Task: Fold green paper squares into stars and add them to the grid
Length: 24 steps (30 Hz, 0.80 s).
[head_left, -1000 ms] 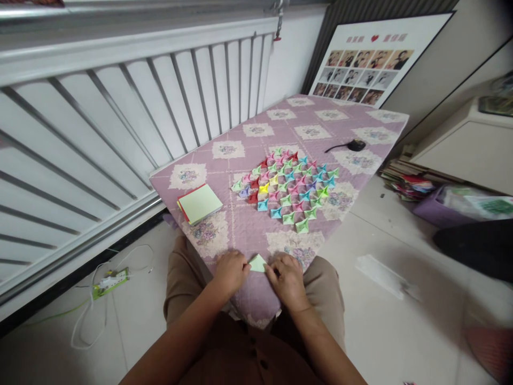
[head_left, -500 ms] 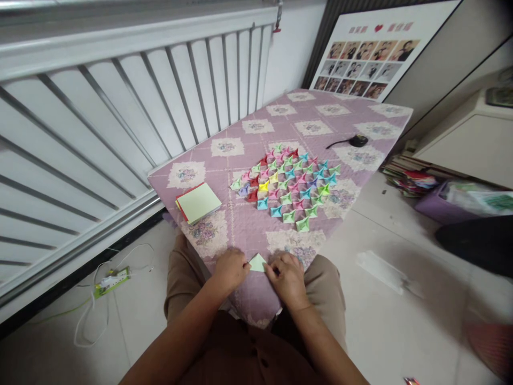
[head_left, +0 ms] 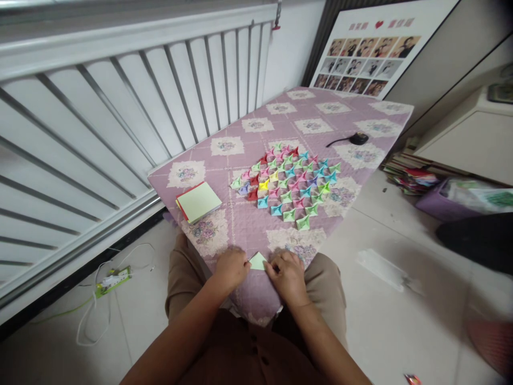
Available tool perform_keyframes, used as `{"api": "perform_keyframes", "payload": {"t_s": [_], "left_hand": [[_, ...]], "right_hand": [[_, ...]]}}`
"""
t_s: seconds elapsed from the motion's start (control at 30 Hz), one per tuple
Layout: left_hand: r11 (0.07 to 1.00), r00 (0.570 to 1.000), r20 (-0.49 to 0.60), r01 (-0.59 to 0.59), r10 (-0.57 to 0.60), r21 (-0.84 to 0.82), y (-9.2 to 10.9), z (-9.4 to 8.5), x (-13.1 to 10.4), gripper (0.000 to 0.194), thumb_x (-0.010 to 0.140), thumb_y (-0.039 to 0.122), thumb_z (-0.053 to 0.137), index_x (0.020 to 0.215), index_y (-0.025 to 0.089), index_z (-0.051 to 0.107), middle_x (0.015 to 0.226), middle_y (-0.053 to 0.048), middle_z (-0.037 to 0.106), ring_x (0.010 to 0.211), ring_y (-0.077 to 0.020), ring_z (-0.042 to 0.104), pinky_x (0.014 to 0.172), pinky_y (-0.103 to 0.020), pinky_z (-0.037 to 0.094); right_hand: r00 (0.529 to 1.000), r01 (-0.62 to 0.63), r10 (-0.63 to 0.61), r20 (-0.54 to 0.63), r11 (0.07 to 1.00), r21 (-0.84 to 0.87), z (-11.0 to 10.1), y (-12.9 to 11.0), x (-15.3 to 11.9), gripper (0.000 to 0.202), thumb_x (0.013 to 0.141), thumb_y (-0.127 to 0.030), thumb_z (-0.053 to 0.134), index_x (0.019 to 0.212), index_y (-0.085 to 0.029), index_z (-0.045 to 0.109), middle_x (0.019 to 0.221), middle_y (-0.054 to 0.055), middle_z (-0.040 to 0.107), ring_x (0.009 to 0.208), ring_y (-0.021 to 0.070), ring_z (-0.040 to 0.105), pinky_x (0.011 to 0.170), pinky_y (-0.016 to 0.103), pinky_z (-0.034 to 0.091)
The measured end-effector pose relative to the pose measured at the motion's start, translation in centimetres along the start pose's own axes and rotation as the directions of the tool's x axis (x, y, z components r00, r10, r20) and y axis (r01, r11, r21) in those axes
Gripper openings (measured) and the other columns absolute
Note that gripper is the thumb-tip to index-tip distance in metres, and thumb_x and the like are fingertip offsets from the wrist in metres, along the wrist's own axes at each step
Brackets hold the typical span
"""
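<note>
A small folded light green paper (head_left: pixel 257 261) lies near the table's front corner, its point facing away from me. My left hand (head_left: pixel 232 269) is closed on its left corner. At its right corner, my right hand (head_left: pixel 286 274) pinches the paper between thumb and fingers. Beyond my hands, several rows of folded paper pieces (head_left: pixel 286 184) in green, pink, blue, red and yellow stand on the table. To the left lies a stack of square paper sheets (head_left: pixel 199 201), light green on top with red and yellow edges showing.
The table (head_left: pixel 256 299) has a purple floral cover. A black object with a thin handle (head_left: pixel 358 139) lies at its right. A white radiator (head_left: pixel 132 107) borders the left side. A power strip (head_left: pixel 114 280) with cables is on the floor; a photo board (head_left: pixel 368 53) stands behind.
</note>
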<state>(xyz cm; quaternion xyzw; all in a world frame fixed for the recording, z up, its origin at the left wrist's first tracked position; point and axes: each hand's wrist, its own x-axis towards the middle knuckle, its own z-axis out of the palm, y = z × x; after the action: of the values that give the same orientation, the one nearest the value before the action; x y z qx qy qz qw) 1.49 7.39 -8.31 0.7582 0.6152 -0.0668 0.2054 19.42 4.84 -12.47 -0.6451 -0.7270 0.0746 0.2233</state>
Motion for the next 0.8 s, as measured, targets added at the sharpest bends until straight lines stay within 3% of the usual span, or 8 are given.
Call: {"api": "perform_keyframes", "payload": {"t_s": [0.6, 0.8], "left_hand": [[0.999, 1.0, -0.008, 0.018, -0.017, 0.031, 0.22, -0.03, -0.29, 0.023, 0.084, 0.033, 0.048, 0.087, 0.019, 0.065, 0.097, -0.008, 0.064, 0.091, -0.0237, 0.058, 0.077, -0.035, 0.041], [0.999, 0.998, -0.058, 0.011, -0.009, 0.035, 0.3, 0.6, -0.6, 0.019, 0.086, 0.032, 0.049, 0.09, 0.019, 0.062, 0.097, -0.007, 0.063, 0.093, -0.0235, 0.056, 0.081, -0.036, 0.038]], "right_hand": [[1.0, -0.005, 0.004, -0.01, 1.0, -0.026, 0.19, -0.01, -0.21, 0.024, 0.078, -0.035, 0.066, 0.06, -0.02, 0.057, 0.075, 0.003, 0.056, 0.083, 0.0206, 0.045, 0.076, 0.032, 0.03], [1.0, -0.002, 0.002, -0.007, 1.0, -0.02, 0.22, -0.05, -0.1, 0.024, 0.077, -0.035, 0.066, 0.061, -0.02, 0.057, 0.075, 0.003, 0.055, 0.084, 0.0206, 0.045, 0.076, 0.031, 0.03]]}}
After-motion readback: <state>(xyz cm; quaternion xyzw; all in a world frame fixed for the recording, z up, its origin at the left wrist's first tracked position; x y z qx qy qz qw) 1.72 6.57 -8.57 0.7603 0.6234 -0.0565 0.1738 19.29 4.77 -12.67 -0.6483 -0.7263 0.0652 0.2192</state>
